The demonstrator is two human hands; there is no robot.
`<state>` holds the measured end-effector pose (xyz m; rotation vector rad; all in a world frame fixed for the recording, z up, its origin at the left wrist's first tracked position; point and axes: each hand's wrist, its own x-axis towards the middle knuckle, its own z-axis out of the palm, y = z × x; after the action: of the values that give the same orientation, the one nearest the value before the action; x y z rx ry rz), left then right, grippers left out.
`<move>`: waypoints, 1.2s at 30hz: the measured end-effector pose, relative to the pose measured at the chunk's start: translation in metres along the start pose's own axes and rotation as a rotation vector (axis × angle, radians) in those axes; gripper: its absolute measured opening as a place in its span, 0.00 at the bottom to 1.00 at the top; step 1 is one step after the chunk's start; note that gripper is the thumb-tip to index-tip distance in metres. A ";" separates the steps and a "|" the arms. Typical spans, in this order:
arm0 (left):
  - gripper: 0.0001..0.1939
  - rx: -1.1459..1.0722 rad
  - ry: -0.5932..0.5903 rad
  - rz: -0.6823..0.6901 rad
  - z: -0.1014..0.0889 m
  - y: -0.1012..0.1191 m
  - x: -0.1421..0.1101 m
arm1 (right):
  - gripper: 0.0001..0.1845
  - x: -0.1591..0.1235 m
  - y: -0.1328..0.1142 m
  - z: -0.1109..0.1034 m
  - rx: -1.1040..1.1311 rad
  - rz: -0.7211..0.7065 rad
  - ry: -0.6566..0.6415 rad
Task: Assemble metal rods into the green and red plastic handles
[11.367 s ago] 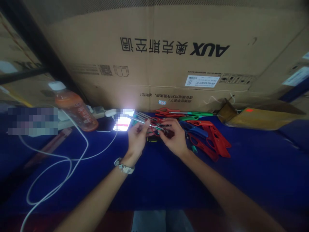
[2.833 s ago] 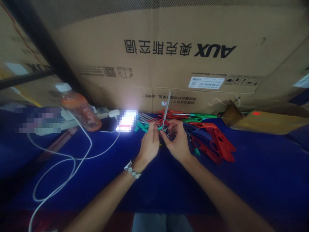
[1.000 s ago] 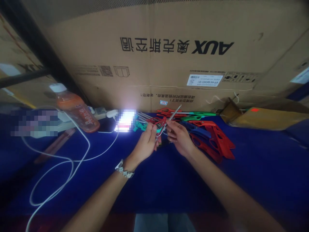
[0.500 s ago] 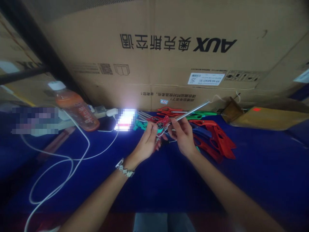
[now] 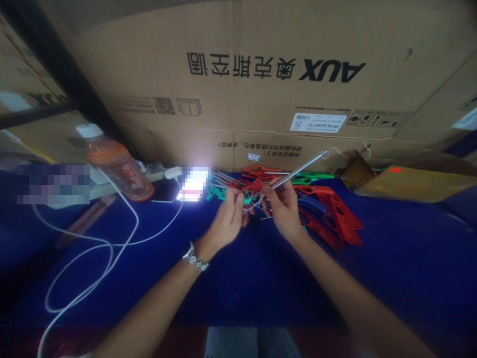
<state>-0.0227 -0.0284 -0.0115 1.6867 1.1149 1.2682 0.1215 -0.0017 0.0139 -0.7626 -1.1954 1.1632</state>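
My right hand (image 5: 286,211) is closed round the lower end of a thin silver metal tube (image 5: 303,168). The tube slants up to the right in front of the box. Thin white wire (image 5: 258,201) hangs in loops between my hands. My left hand (image 5: 226,221) is closed, thumb against fingers, where the wire reaches it; its grip is partly hidden. Just beyond the fingers lie red plastic parts (image 5: 255,185) and green plastic parts (image 5: 216,193). Several red plastic handle shells (image 5: 343,219) and a blue shell (image 5: 313,203) lie right of my right hand.
A large cardboard box (image 5: 242,109) walls off the back of the blue table surface (image 5: 261,278). On the left are an orange drink bottle (image 5: 121,169), a lit phone (image 5: 194,184) and a looped white cable (image 5: 108,268). A yellow packet (image 5: 413,185) lies at right.
Over the last second the tube has swung from steep to a lower slant and moved right with my right hand. My left hand has stayed nearly in place.
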 end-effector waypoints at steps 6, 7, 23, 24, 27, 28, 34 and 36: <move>0.14 -0.093 -0.009 -0.109 0.005 0.002 0.001 | 0.19 -0.001 -0.002 0.002 -0.062 -0.006 -0.012; 0.15 -0.129 -0.008 -0.143 0.007 0.003 0.002 | 0.18 0.000 -0.002 0.001 -0.075 -0.012 -0.020; 0.15 -0.122 -0.052 -0.163 0.004 0.002 0.003 | 0.20 0.052 -0.001 -0.008 -0.353 -0.110 -0.096; 0.14 -0.114 -0.057 -0.164 0.004 0.001 0.003 | 0.22 0.054 0.000 -0.007 -0.336 -0.096 -0.100; 0.14 -0.103 -0.058 -0.169 0.005 -0.001 0.003 | 0.26 0.056 0.006 -0.004 -0.257 -0.044 -0.079; 0.13 -0.100 -0.061 -0.171 0.005 -0.002 0.003 | 0.28 0.055 0.008 -0.002 -0.221 -0.017 -0.060; 0.13 -0.086 -0.074 -0.145 0.006 -0.003 0.001 | 0.28 0.044 0.013 0.014 -0.066 0.083 0.096; 0.14 -0.087 -0.078 -0.139 0.006 -0.002 0.001 | 0.27 0.041 0.013 0.017 -0.042 0.080 0.114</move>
<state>-0.0175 -0.0273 -0.0145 1.5530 1.0948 1.1376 0.1003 0.0394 0.0183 -0.9044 -1.1059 1.1472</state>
